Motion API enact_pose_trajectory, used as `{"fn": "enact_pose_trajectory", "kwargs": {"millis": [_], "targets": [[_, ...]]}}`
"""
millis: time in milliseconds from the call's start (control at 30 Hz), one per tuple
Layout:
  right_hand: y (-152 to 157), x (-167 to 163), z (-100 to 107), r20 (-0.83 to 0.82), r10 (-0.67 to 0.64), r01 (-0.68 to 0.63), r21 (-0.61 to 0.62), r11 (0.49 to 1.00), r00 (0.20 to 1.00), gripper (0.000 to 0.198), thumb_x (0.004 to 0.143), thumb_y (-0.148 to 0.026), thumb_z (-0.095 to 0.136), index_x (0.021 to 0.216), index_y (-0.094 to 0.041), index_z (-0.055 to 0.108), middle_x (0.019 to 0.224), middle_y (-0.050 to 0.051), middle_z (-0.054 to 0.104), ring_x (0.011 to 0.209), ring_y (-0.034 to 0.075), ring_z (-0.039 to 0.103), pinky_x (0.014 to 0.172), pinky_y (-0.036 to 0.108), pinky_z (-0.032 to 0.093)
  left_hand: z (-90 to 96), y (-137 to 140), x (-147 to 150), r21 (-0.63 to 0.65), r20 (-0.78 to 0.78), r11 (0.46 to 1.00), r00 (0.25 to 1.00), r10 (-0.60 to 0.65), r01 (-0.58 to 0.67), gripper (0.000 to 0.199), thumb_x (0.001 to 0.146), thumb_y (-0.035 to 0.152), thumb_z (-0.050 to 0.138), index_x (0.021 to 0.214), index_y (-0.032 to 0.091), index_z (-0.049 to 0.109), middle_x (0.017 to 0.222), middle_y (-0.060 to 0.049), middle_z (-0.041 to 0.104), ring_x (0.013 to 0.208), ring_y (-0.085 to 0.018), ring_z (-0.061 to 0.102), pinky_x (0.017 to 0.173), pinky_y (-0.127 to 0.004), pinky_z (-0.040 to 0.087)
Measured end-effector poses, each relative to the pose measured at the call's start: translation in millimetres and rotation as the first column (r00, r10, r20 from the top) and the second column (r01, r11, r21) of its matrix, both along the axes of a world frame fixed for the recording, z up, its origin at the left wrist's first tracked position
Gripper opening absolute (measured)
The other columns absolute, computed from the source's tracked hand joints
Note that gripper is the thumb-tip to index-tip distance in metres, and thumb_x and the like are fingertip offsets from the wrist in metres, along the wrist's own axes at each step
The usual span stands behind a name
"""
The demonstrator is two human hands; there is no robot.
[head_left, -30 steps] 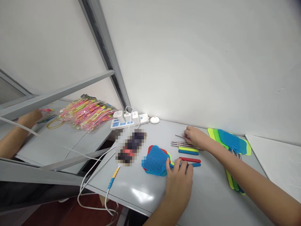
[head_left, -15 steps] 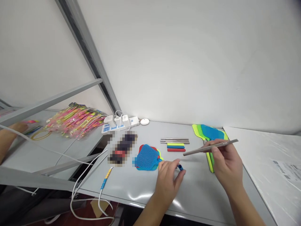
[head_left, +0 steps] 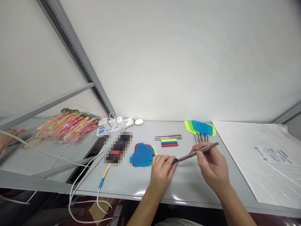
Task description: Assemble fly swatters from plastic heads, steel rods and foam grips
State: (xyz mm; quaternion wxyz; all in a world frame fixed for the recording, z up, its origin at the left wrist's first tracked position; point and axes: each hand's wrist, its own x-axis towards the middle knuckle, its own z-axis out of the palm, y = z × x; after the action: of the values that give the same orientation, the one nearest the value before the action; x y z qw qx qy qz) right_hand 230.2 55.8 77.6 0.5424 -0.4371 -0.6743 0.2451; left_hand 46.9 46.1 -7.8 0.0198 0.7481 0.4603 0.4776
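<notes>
My left hand (head_left: pixel 161 172) is closed around a blue tubular handle (head_left: pixel 174 161), most of it hidden by the fingers. In my right hand (head_left: pixel 214 169) a metal rod (head_left: pixel 191 155) is pinched at a slant. Its lower end meets the open mouth of the blue handle; how far it is inside cannot be made out. Left of my left hand lie stacked fly swatter heads, a blue one (head_left: pixel 141 154) on top and a red one (head_left: pixel 136 147) beneath. Several metal rods (head_left: pixel 168 137) lie beyond my hands, with a yellow handle (head_left: pixel 169 140), another blue handle (head_left: pixel 169 143) and a red handle (head_left: pixel 169 145).
Fly swatters on metal shafts (head_left: pixel 202 128) lie behind my right hand. A white wrapped panel (head_left: pixel 244 163) covers the right side. On the left are a power strip (head_left: pixel 101 133), white cables (head_left: pixel 74 188), a shelf frame (head_left: pixel 70 97), bagged goods (head_left: pixel 70 125) and another person's hand (head_left: pixel 6 139).
My right hand has brought the rod down and left, its end now at the blue handle's mouth. My left hand has closed further around the handle. The view has shifted slightly right.
</notes>
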Motion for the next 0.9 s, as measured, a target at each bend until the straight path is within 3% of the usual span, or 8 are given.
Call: {"fn": "enact_pose_trajectory", "kwargs": {"millis": [300,533,733,900], "targets": [[0.8,-5.4,9.1,0.156,0.034,-0.039,0.027,0.999,0.987,0.01,0.088,-0.018,0.05,0.094,-0.025,0.052,0.082,-0.002,0.059,0.069,0.012,0.058,0.064,0.023,0.047,-3.4,-0.9,5.2,-0.014,-0.008,0.995,0.996,-0.094,0.094,0.024,0.087,0.015,0.064,0.11,0.021,0.061,0.093,-0.005,0.066,0.083,-0.018,0.059,0.075,-0.032,0.045],[4.1,-17.4,16.6,0.256,0.037,-0.066,0.103,0.992,0.966,0.01,0.087,-0.016,0.048,0.09,-0.025,0.05,0.079,-0.002,0.06,0.071,0.013,0.059,0.064,0.023,0.047,-3.8,0.2,5.7,-0.053,0.015,0.996,0.997,-0.076,0.076,0.019,0.089,0.018,0.062,0.107,0.021,0.061,0.092,-0.005,0.066,0.081,-0.018,0.057,0.074,-0.032,0.045],[9.0,-25.1,5.8,0.283,0.153,-0.139,-0.067,0.988,0.947,0.007,0.087,-0.017,0.05,0.087,-0.024,0.051,0.079,-0.002,0.059,0.072,0.013,0.058,0.067,0.025,0.047,-2.3,1.0,4.5,-0.113,0.032,0.99,0.996,-0.082,0.085,0.012,0.09,0.02,0.059,0.102,0.021,0.06,0.089,-0.004,0.065,0.079,-0.018,0.057,0.072,-0.031,0.044],[6.9,-27.8,-10.0,0.264,0.26,-0.191,-0.258,0.947,0.929,0.006,0.091,-0.021,0.049,0.093,-0.024,0.054,0.089,0.0,0.06,0.084,0.015,0.058,0.078,0.029,0.046,-0.9,1.7,3.8,-0.148,0.055,0.984,0.995,-0.088,0.095,0.007,0.092,0.02,0.055,0.098,0.019,0.059,0.088,-0.005,0.065,0.078,-0.017,0.059,0.071,-0.03,0.045]]}}
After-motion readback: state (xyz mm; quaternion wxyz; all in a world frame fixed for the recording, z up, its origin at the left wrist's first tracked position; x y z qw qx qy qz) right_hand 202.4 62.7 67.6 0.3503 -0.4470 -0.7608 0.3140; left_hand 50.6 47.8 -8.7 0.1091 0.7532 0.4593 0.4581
